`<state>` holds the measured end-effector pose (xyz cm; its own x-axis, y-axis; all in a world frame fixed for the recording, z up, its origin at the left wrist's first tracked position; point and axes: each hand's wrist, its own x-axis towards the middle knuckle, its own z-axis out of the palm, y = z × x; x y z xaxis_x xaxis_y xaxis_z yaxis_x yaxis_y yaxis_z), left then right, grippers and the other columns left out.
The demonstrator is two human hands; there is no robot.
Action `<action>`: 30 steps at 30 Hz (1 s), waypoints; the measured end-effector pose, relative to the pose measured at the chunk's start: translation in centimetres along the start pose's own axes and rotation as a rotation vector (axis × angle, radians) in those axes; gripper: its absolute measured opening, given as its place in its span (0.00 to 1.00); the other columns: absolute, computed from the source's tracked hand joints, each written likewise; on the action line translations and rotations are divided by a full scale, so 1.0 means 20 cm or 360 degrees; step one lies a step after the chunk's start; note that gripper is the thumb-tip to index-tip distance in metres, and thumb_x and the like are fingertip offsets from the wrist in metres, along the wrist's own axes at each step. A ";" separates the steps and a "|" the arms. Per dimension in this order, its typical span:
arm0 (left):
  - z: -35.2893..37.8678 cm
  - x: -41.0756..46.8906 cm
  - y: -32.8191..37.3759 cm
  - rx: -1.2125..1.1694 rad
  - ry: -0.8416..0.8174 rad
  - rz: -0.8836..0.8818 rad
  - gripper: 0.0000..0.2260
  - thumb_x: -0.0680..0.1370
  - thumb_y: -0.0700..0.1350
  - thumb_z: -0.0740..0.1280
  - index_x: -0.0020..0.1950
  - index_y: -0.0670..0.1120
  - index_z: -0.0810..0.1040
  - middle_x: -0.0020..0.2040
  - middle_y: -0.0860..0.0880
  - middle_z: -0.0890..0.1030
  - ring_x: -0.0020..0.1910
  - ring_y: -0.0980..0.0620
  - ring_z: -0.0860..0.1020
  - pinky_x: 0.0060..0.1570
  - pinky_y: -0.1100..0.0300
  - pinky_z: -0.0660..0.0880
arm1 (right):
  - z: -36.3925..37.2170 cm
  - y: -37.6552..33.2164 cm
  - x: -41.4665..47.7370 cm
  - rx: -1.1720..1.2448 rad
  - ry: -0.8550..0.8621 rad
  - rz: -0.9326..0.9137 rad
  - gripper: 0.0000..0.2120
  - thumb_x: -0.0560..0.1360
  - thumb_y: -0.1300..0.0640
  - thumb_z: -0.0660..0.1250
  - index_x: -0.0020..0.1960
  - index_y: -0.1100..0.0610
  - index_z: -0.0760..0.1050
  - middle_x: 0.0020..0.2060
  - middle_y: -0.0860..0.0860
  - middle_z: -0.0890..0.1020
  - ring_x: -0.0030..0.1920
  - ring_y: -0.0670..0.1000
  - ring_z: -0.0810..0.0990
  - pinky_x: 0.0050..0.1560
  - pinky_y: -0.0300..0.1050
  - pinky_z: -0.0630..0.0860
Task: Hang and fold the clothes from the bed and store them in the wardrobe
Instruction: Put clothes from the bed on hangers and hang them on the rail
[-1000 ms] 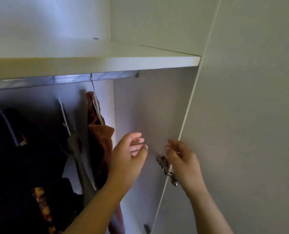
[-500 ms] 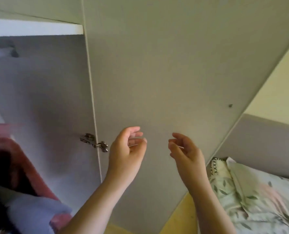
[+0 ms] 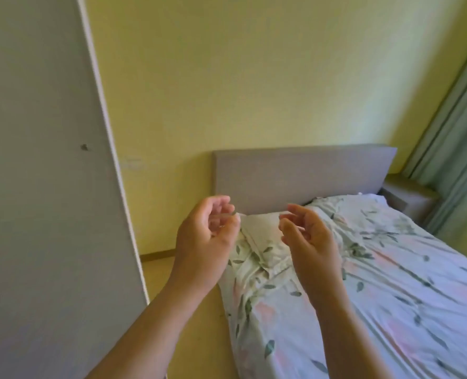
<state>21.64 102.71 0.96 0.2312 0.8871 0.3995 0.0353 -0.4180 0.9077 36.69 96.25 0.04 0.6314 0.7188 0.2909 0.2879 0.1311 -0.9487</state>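
Observation:
My left hand (image 3: 205, 242) and my right hand (image 3: 309, 236) hover side by side in front of me, fingers loosely curled, holding nothing. Behind them lies the bed (image 3: 390, 283), covered with a floral sheet in pale pink, green and white. A pillow (image 3: 262, 242) in the same print sits at its head, against a grey headboard (image 3: 295, 173). No loose clothes show on the visible part of the bed. The open wardrobe door (image 3: 44, 187), plain grey, fills the left side; the wardrobe's inside is out of view.
A yellow wall (image 3: 240, 77) stands behind the bed. Green curtains (image 3: 462, 138) hang at the far right, beside a grey bedside unit (image 3: 410, 198). A strip of yellowish floor (image 3: 199, 337) runs between the wardrobe door and the bed.
The view has swung right, from the wardrobe's rail with hanging clothes, past the door, to the bed. Both hands stay raised and empty, with the same loose curl.

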 end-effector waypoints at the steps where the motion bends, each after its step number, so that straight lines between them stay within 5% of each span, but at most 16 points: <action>1: 0.09 0.00 0.01 -0.0019 -0.0066 0.0005 0.09 0.77 0.43 0.69 0.56 0.53 0.77 0.49 0.56 0.81 0.47 0.61 0.80 0.45 0.72 0.74 | -0.10 0.02 0.00 -0.0005 0.0065 0.0021 0.13 0.77 0.59 0.66 0.59 0.49 0.77 0.45 0.46 0.83 0.44 0.42 0.82 0.44 0.38 0.79; 15: 1.19 -0.19 0.11 -0.0324 -0.1277 0.0070 0.10 0.77 0.45 0.69 0.58 0.51 0.77 0.50 0.58 0.81 0.47 0.64 0.80 0.43 0.77 0.73 | -1.10 0.20 -0.33 -0.0451 0.1181 0.0322 0.11 0.78 0.59 0.67 0.59 0.49 0.76 0.47 0.45 0.82 0.47 0.42 0.82 0.48 0.39 0.80; 18: 1.35 -0.27 0.14 -0.0414 -0.1605 0.0083 0.11 0.77 0.45 0.68 0.59 0.52 0.75 0.51 0.58 0.81 0.49 0.61 0.80 0.42 0.74 0.75 | -1.19 0.19 -0.49 -0.0513 0.1479 0.0417 0.11 0.78 0.58 0.66 0.60 0.49 0.76 0.48 0.43 0.82 0.47 0.39 0.82 0.47 0.35 0.79; 24: 1.53 -0.57 0.25 -0.0599 -0.2119 0.0107 0.10 0.77 0.43 0.70 0.57 0.52 0.76 0.50 0.55 0.82 0.46 0.60 0.81 0.44 0.66 0.78 | -1.22 0.13 -0.86 -0.0563 0.2022 0.0572 0.10 0.78 0.57 0.66 0.58 0.47 0.76 0.49 0.45 0.82 0.49 0.43 0.81 0.52 0.42 0.78; 30: 1.57 -1.03 0.46 -0.0792 -0.2527 0.0214 0.10 0.76 0.41 0.71 0.53 0.54 0.77 0.47 0.56 0.82 0.42 0.66 0.80 0.37 0.74 0.74 | -1.27 0.00 -1.34 -0.0704 0.2469 0.0639 0.09 0.78 0.56 0.66 0.57 0.47 0.77 0.46 0.44 0.82 0.44 0.38 0.80 0.42 0.32 0.76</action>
<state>47.65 74.52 -2.99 0.9084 -0.3443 0.2374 -0.2851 -0.0946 0.9538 38.08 59.71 -4.55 0.7021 -0.6964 0.1489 -0.0622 -0.2682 -0.9613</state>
